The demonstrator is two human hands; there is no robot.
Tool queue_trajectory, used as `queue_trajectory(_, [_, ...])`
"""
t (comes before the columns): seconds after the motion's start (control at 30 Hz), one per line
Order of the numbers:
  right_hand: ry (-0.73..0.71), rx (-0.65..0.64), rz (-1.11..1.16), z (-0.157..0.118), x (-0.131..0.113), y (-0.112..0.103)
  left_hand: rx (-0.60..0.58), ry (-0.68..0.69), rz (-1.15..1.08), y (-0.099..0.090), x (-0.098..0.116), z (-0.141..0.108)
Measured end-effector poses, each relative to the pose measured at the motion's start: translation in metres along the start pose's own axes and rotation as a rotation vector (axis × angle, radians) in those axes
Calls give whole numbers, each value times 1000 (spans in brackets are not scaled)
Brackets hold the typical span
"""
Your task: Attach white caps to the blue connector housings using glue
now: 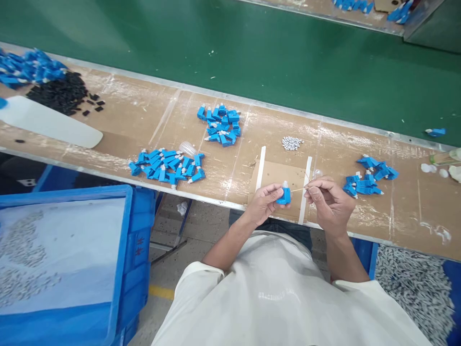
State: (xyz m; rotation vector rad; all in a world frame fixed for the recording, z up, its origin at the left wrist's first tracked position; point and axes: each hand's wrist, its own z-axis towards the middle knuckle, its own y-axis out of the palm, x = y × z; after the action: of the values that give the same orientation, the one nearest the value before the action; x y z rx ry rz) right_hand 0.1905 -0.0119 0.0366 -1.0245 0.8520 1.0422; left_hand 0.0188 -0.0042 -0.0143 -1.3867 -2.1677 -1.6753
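Observation:
My left hand holds a blue plastic part with a whitish tip pointing up, over a cardboard sheet bordered by two white tape strips. Pinched in my right hand is a thin pale stick, its far end at the side of the blue part. Beyond the sheet lies a small pile of grey-white pieces. Blue parts with white tips are heaped to the right of my right hand.
More blue parts lie at left, with another group behind. Farther left are black pieces and a white panel. Blue crates stand below the table. A green surface runs behind it.

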Motion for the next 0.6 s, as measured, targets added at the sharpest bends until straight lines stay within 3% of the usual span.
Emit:
queue_trajectory(0.47, [-88,-57,-139,1,0,5,-23,-9,-29,-1,0,1])
queue_trajectory(0.6, [-183,-97,-218,2,0,4,-32,-8,-25,-4,-1,1])
